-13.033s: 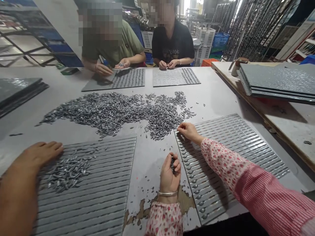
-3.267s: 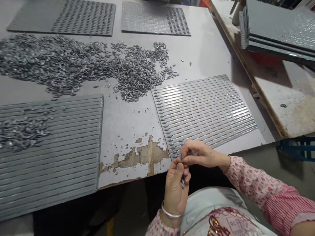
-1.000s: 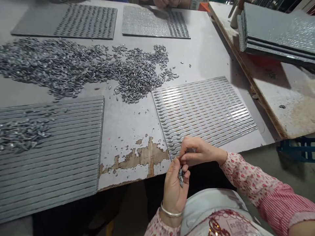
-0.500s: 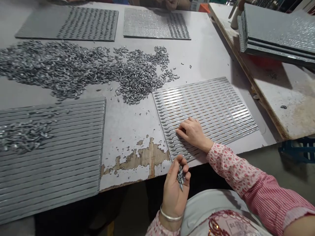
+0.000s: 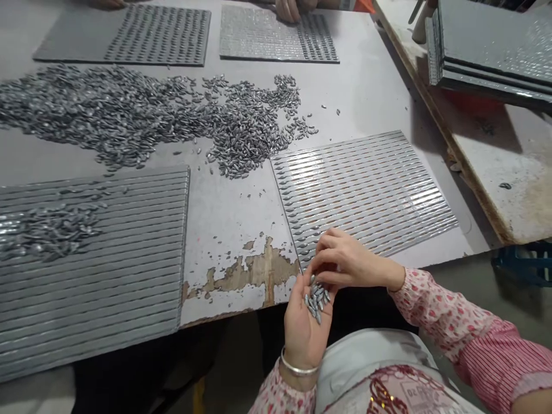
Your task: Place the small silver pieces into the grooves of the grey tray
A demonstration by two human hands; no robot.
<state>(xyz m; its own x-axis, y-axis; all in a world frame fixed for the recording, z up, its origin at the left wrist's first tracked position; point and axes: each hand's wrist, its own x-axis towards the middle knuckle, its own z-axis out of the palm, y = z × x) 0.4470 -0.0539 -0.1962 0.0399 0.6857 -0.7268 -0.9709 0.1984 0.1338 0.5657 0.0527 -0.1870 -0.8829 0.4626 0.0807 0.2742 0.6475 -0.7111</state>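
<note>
My left hand [image 5: 304, 325] is turned palm up and cupped around a small heap of grey spindle-shaped pieces [image 5: 318, 299] that look like fishing sinkers. Over its fingertips, my right hand [image 5: 347, 259] has curled fingers drawn together close to the heap; what they pinch, if anything, is hidden. Just beyond both hands lies a grooved grey board [image 5: 366, 184] on the table. Single pieces sit in a column along its left edge, one per groove, and the rest of the visible grooves show no pieces.
A large pile of pieces [image 5: 245, 135] spreads across the white table [image 5: 228, 224]. At left, another grooved board [image 5: 129, 276] bears a loose heap. Opposite, another person's hands [image 5: 293, 8] are at a partly filled board [image 5: 259, 34]. Boards are stacked [image 5: 495, 46] on the right-hand table.
My right hand has left the board's grooves and come down toward me to the left palm. The left hand has opened somewhat, showing more pieces. Across the table, the other person's hands reach further in.
</note>
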